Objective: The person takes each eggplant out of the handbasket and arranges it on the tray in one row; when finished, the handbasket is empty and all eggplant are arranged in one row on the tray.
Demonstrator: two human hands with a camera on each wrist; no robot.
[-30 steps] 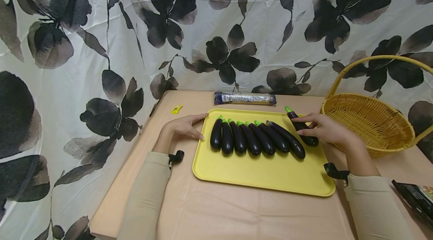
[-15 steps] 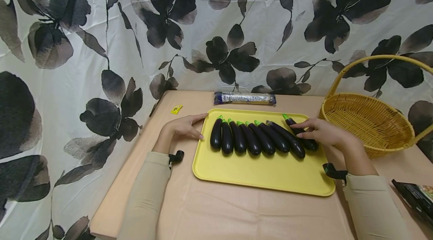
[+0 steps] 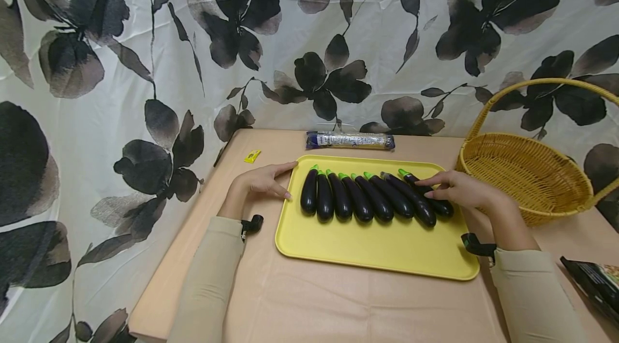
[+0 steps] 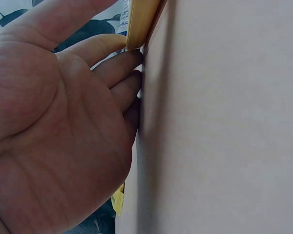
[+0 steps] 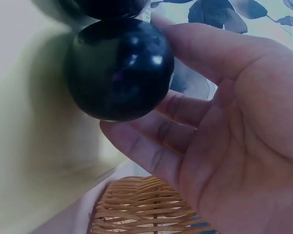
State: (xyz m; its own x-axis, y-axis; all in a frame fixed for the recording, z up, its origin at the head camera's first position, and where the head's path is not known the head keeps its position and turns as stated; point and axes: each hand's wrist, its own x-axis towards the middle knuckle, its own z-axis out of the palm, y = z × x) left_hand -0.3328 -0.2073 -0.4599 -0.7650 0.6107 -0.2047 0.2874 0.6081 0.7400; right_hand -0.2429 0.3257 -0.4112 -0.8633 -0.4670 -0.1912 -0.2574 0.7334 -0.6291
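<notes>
Several dark purple eggplants (image 3: 360, 200) with mostly green stem ends lie side by side on a yellow tray (image 3: 367, 249). My right hand (image 3: 461, 190) holds the rightmost eggplant (image 3: 442, 207), thumb on one side and fingers on the other. In the right wrist view the rounded end of that eggplant (image 5: 119, 73) sits against the fingers (image 5: 146, 148), touching or very near its neighbour (image 5: 110, 7). At the tray's left edge rests my left hand (image 3: 258, 180), its thumb and forefinger touching the rim. The left wrist view shows the other fingers (image 4: 119, 68) loosely bent beside the tray edge (image 4: 139, 24).
A yellow wicker basket (image 3: 527, 171) with a tall handle stands to the right of the tray. Behind the tray lies a long blue-and-silver packet (image 3: 350, 141). A small yellow packet (image 3: 252, 156) is at the back left, and a black packet (image 3: 592, 281) at the right edge.
My right hand has brought the rightmost eggplant down and left, closing the gap to the row. Its stem end has swung left. My left hand stays in place.
</notes>
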